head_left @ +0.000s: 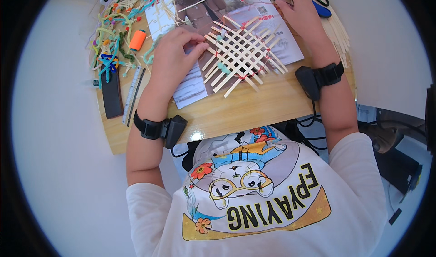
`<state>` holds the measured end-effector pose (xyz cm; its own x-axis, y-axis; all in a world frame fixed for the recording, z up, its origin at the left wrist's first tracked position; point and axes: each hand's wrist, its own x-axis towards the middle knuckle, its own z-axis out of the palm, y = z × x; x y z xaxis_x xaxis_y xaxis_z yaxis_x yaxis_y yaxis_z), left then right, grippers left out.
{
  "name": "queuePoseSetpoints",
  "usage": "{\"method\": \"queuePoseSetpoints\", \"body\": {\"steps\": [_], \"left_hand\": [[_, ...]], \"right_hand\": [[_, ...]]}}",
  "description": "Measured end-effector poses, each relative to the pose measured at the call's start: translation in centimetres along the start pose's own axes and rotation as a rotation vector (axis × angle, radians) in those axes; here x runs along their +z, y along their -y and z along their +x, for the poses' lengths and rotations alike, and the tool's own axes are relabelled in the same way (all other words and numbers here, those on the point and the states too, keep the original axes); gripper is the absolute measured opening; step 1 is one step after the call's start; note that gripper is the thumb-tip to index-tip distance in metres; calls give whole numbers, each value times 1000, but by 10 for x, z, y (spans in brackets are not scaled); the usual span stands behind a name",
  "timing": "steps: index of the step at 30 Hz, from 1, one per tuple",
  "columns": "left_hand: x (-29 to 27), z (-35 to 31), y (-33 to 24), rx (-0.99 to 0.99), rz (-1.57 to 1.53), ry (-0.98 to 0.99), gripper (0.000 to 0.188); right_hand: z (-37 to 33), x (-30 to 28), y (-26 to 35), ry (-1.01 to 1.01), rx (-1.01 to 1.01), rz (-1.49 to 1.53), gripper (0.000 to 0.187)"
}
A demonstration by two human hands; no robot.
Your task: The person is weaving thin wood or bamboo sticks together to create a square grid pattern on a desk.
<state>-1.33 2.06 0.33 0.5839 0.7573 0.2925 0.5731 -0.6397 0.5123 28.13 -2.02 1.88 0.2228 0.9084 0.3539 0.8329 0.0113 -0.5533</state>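
Note:
A woven lattice of pale flat wooden strips (240,52) lies over a magazine on the table. Red thread ties and a curved line run around its rim, with small tufts of mint-green yarn at its left side. My left hand (181,48) is closed at the lattice's left edge, thumb and forefinger pinching a strip end. Beyond the lattice at the far right, my right hand (297,12) has curled fingers beside a thin dark metal piece; what it holds is hard to make out. Scissors with blue and black handles (322,9) lie beside and partly behind that hand.
The printed magazine (190,86) spreads under the lattice. At left are tangled coloured yarn (113,25), an orange thread spool (138,40), a dark flat case (112,96) and a clear ruler (133,93). Loose wooden strips (338,34) lie along the right table edge.

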Motion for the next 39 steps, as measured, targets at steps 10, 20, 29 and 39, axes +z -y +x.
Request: {"method": "queuePoseSetpoints", "body": {"steps": [10, 20, 29, 39], "left_hand": [[13, 1, 11, -38, -178, 8, 15], [6, 1, 19, -134, -242, -3, 20], [-1, 1, 17, -210, -375, -7, 20], [-18, 4, 11, -386, -710, 42, 22]], "right_hand": [[2, 2, -3, 12, -8, 45, 31], [-4, 10, 0, 48, -13, 80, 31], [-6, 6, 2, 23, 37, 88, 29], [-6, 6, 9, 35, 94, 93, 28]]}}
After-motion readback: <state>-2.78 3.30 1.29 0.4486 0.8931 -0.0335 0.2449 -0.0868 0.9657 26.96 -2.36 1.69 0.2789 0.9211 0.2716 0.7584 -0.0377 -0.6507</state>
